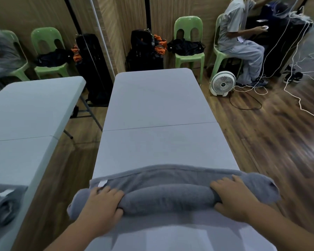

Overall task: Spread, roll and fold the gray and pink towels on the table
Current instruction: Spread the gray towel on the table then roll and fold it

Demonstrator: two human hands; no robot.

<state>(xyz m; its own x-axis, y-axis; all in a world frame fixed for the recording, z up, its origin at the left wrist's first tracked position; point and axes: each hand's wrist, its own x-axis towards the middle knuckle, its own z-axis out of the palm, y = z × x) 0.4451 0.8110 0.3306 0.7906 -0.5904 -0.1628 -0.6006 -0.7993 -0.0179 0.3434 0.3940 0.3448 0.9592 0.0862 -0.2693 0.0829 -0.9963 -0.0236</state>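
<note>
- our left hand and right hand clamp the half-rolled towel, bottom centre, on the table.
- rolling step, we judge; next, push evenly toward its flat far edge.

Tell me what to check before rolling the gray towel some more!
1. Left hand grips the gray towel roll: ok.
2. Right hand grips the roll: ok.
3. Roll even along its length: not ok, both ends bulge beyond the hands.
4. Unrolled towel ahead of the roll: ok, a flat strip lies there.
5. Table ahead has room: ok.
6. Pink towel ready: cannot tell, not in view.
</note>
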